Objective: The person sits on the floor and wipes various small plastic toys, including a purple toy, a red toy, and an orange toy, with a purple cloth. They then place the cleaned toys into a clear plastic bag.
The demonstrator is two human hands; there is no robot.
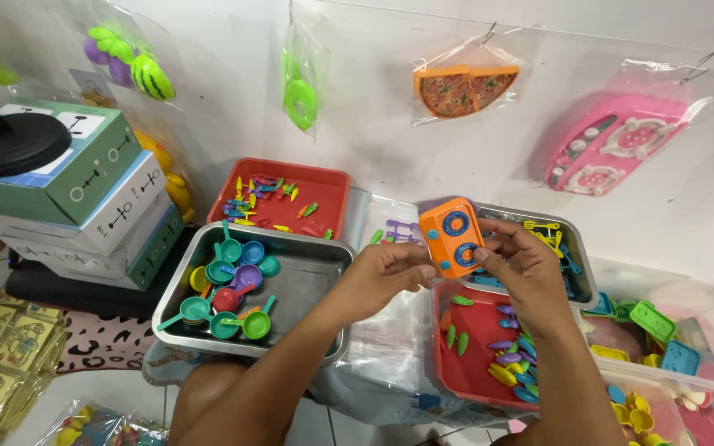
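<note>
Where pans (229, 289) lie: steel tray (311, 272)

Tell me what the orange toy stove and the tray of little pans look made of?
Toy stove: apparently moulded plastic, smooth, solid orange with blue rings. Tray: looks like metal, likely steel, grey and dully reflective with a rolled rim. Pans: glossy coloured plastic.

The rear face of the small orange plastic toy stove (453, 236) is concealed by the left hand (380, 277) and right hand (521, 264). The clear plastic tub of yellow and green toy pieces (678, 351) is cut off at the right and bottom edges. The small multicoloured toy utensils in the red plastic tray (321, 194) cannot be told apart by kind.
</note>
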